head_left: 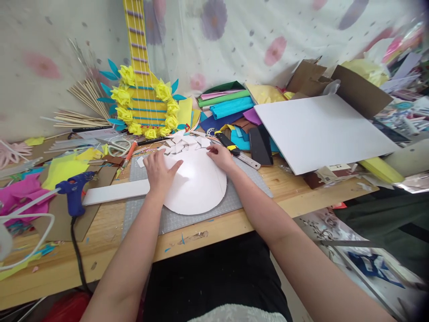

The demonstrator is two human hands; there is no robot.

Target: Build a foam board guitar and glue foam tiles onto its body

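Observation:
A white paper cone point(197, 185) lies on a grey cutting mat point(187, 219) on the wooden table. My left hand point(160, 172) rests flat on the cone's left side, fingers stretched out. My right hand point(219, 155) presses its fingertips on the cone's upper right edge, next to several small white paper pieces point(184, 144) fanned along the top rim. Neither hand holds anything.
A blue glue gun point(74, 191) and a white strip point(115, 191) lie left of the mat. A yellow paper guitar with flowers point(145, 105), scissors point(117, 145), a yellow utility knife point(228, 143), coloured paper rolls point(228, 105) and a white foam board point(318, 132) crowd the back.

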